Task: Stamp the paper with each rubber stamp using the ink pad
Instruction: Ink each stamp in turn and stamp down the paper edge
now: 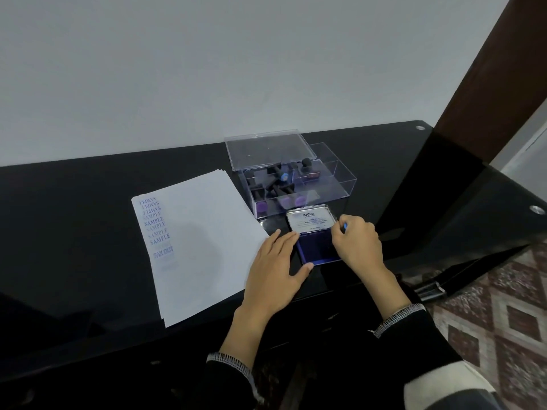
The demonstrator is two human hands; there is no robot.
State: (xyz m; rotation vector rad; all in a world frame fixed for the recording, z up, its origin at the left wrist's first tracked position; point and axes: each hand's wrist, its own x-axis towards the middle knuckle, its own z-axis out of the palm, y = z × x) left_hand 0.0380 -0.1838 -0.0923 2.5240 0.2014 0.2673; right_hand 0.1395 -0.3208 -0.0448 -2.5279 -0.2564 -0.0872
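Pad [315,250] lies open at frame centre, steadied by the flat left hand [276,263]; right hand [356,242] pinches something small and blue, likely a stamp. Paper [201,241] waits left.

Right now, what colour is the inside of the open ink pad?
Dark blue to violet. The ink pad shows best in the head view, between the two hands.

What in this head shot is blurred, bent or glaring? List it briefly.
Head view: the table edge bows from wide-angle distortion; the patterned floor and the lower stamped lines on the paper are soft; the glossy black top mirrors the clear stamp box; the lettering on the ink pad lid is barely legible; lighting is dim and even.
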